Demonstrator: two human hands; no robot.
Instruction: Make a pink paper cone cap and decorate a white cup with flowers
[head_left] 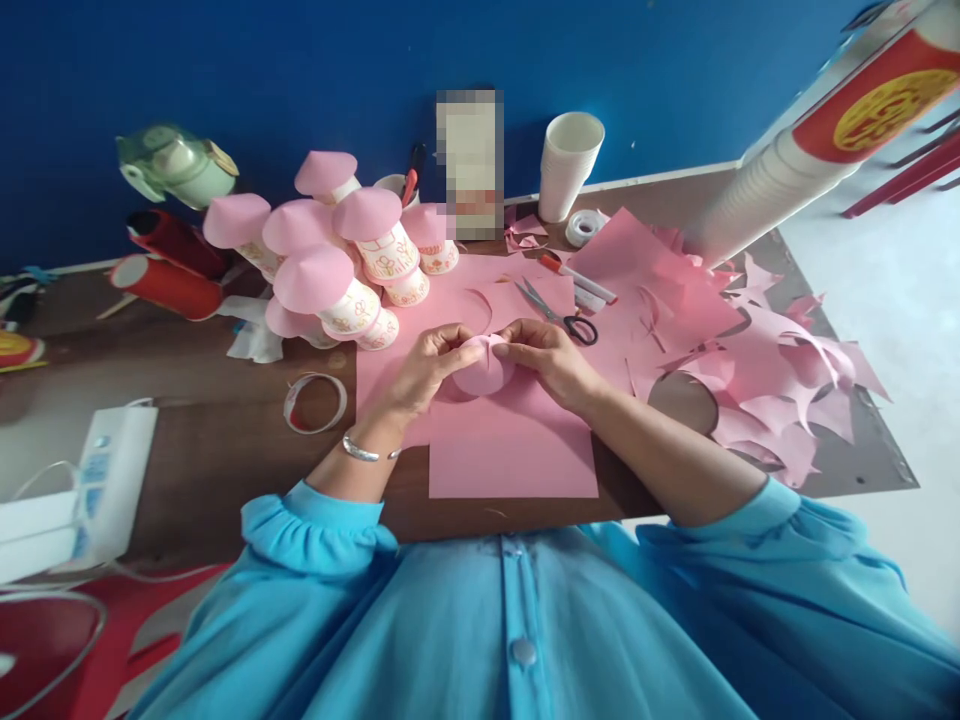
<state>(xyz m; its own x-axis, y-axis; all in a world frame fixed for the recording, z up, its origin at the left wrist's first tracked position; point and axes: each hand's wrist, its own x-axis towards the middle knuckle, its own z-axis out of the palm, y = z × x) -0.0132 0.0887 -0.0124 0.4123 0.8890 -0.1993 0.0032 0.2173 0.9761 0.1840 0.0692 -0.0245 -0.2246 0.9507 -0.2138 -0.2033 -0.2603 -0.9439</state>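
A small pink paper disc [480,378], with a slit showing near its top, is pinched between both hands above the pink sheets [514,465]. My left hand [435,365] grips its left edge between thumb and fingers. On the right edge, my right hand [546,358] closes in the same kind of pinch. Just beyond my right hand lie scissors [555,315] with dark handles, blades apart. To the left stand several decorated paper cups topped with pink paper cones [315,278].
Pink paper offcuts [780,370] spread over the table's right side. A tape roll [315,403] lies left, and a white power strip [116,480] sits further left. Stacked white cups [570,165] stand by the blue wall. A long cup stack [787,190] leans at right.
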